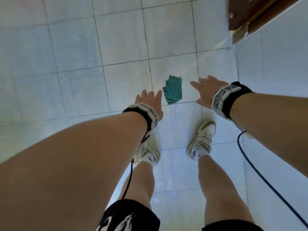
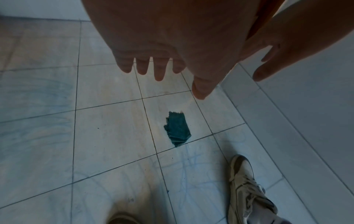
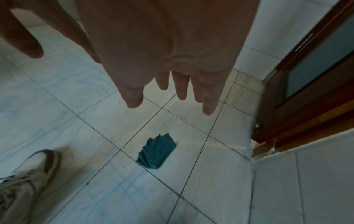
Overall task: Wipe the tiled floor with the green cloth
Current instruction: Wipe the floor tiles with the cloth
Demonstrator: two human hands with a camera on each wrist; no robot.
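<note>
A folded green cloth lies on the pale tiled floor, just ahead of my feet. It also shows in the left wrist view as the cloth and in the right wrist view as the cloth. My left hand hovers high above the floor to the cloth's left, fingers straight and empty. My right hand hovers to the cloth's right, fingers spread and empty. Neither hand touches the cloth. The left hand and the right hand both show loose, extended fingers.
My two white sneakers stand on the tiles behind the cloth. A white tiled wall runs along the right, with a brown wooden door frame at the far right corner. Dark cables hang from both wrists.
</note>
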